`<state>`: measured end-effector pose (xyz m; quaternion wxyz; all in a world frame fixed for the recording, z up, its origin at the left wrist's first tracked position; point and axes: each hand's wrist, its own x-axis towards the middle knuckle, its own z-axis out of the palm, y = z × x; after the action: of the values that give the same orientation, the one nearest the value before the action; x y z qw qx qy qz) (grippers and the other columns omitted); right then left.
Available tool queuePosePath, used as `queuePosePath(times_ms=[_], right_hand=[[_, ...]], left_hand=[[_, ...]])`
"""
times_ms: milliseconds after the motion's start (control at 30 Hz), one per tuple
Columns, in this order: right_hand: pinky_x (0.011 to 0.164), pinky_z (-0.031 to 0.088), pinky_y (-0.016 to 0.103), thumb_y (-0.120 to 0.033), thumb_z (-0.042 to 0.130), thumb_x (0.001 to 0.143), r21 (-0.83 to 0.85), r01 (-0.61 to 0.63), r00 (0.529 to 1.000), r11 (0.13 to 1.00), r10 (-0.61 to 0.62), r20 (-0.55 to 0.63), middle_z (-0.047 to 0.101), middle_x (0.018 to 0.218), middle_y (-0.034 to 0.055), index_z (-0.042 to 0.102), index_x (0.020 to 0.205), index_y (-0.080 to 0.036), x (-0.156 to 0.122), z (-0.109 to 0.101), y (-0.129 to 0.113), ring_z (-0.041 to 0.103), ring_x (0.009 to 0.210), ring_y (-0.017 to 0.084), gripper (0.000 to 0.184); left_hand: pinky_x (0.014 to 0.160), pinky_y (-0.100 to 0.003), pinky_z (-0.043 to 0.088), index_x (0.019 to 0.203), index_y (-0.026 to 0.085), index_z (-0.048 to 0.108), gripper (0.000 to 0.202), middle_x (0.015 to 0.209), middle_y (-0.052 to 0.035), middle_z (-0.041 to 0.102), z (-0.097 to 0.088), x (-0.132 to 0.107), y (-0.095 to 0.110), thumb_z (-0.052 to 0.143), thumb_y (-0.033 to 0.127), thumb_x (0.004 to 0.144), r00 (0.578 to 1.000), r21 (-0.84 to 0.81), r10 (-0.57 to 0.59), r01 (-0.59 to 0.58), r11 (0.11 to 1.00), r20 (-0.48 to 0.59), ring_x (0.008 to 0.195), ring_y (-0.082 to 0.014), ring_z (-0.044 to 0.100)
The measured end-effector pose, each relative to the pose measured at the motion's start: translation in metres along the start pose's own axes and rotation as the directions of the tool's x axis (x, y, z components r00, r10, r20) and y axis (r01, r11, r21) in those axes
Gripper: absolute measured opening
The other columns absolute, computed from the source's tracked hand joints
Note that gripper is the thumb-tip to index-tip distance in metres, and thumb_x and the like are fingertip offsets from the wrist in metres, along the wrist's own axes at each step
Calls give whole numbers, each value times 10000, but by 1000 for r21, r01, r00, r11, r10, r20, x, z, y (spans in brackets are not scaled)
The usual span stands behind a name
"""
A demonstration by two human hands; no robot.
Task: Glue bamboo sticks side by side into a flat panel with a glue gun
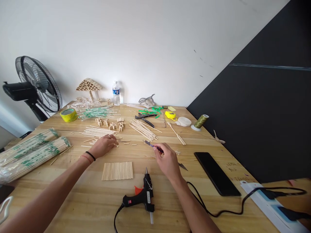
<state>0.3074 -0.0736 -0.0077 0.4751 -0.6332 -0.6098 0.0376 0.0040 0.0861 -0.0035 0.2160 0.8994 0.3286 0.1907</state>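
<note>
My left hand (pixel 103 145) lies palm down on the wooden table (pixel 73 200), its fingers curled over short cut sticks (pixel 122 141) beside a loose pile of thin bamboo sticks (pixel 98 131). My right hand (pixel 167 160) is closed on a thin purple pen-like tool (pixel 150 144) whose tip points up and left. Between my arms lies a flat mat of glued sticks (pixel 118 170). A black hot glue gun (pixel 143 195) stands just in front of it, nozzle up.
A black phone (pixel 216 173) lies to the right, with a power strip (pixel 274 205) and cable past it. Bundles of skewers (pixel 31 153) lie at left. Pliers (pixel 145 118), yellow tape (pixel 68 115), thread spool (pixel 200 122), water bottle (pixel 116 93), a stick model (pixel 88 85) and a fan (pixel 36 85) are farther back.
</note>
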Motion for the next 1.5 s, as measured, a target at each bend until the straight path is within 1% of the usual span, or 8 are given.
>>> queuePosePath(times_ms=[233,400,500,633,733,1067,1267,1500], right_hand=[[738,569,362,-239,540,996,11,18,1000,1000,-18,-4,756,949,95,707,977,-199,0,-4,-3,715,827,242,172],[767,588,337,-247,514,1042,47,76,997,996,-76,-9,745,1009,96,700,1071,-204,-3,-7,-20,727,901,228,193],[765,592,326,-216,503,1055,70,164,986,984,-163,-10,729,967,79,686,1094,-219,-9,-9,-37,730,874,214,187],[716,587,279,-167,527,1048,97,213,976,972,-217,33,736,923,56,665,1133,-225,-19,-10,-58,727,795,175,173],[693,583,271,-159,536,1046,109,202,973,973,-213,94,761,921,56,659,1148,-229,-25,-12,-65,738,775,171,174],[695,598,251,-118,591,1013,98,185,966,978,-199,166,790,903,48,659,1088,-230,-35,-14,-78,766,767,162,150],[636,589,249,-124,612,978,75,184,968,980,-193,157,780,821,24,680,1046,-242,-41,-12,-83,757,681,164,152],[650,585,238,-91,613,978,97,196,964,976,-210,163,768,844,18,655,1077,-243,-45,-12,-85,747,694,148,186]], left_hand=[[763,-341,529,798,207,656,98,810,-50,679,1,1,17,622,248,880,994,-126,-73,62,990,-84,766,-215,637],[706,-304,556,957,212,572,146,838,-26,732,6,-15,54,518,335,1013,992,-371,-100,62,926,-82,699,-161,672],[633,-284,561,1082,198,592,214,851,-46,758,18,-27,78,526,397,1039,988,-497,-122,59,866,-96,654,-150,662],[602,-271,551,984,174,681,310,921,-91,763,32,-39,103,572,460,1034,979,-600,-150,40,799,-135,643,-136,652],[582,-258,548,988,177,720,297,830,-62,754,37,-43,114,623,456,1017,974,-695,-150,-10,719,-169,595,-126,629],[606,-256,564,951,223,772,219,799,-47,785,35,-53,130,635,379,1023,973,-681,-179,34,732,-145,640,-161,722],[474,-254,546,823,232,762,324,722,-43,748,33,-53,136,654,487,992,951,-717,-235,20,697,-202,499,-146,644],[464,-237,522,800,244,727,296,645,-9,718,31,-54,140,655,449,1000,945,-662,-225,13,749,-236,473,-135,626]])
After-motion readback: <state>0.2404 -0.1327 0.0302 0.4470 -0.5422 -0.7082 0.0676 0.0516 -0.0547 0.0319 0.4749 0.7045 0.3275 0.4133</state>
